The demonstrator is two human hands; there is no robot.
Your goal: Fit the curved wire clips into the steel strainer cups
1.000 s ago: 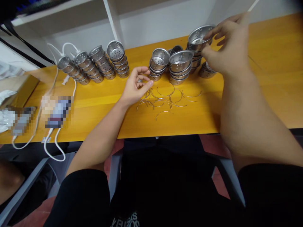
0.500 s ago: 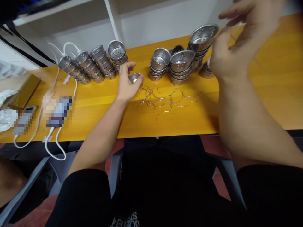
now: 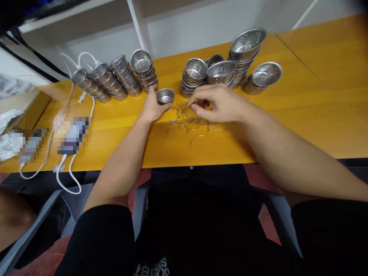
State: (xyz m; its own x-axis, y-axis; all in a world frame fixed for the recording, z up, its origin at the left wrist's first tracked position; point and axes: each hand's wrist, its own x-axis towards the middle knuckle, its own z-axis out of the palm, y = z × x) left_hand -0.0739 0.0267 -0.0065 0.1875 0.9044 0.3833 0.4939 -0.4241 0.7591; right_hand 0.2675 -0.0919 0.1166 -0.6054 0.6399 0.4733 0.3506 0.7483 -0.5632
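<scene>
A small perforated metal cup (image 3: 165, 95) stands on the table, with my left hand (image 3: 153, 105) curled round its left and front sides, thumb in front. Just right of it, my right hand (image 3: 220, 102) hovers low over a loose scatter of thin curved metal wires (image 3: 176, 123). Thumb and forefinger are pinched close together beside the wires. Whether a wire sits between the fingertips is too small to tell. Behind the right hand rises a stack of perforated cups (image 3: 221, 69), partly hidden by it.
Several stacked metal cups (image 3: 142, 63) line the back left. A tall stack (image 3: 247, 44) and a short tilted one (image 3: 267, 74) stand at the right. Phones (image 3: 73, 136) with white cables and a box (image 3: 34, 111) lie on the left. A white shelf (image 3: 184, 30) backs the table.
My right hand has come down and left from the right-hand stacks to the wires, uncovering the tilted cup there. My left fingers have drawn back and lower around the small cup.
</scene>
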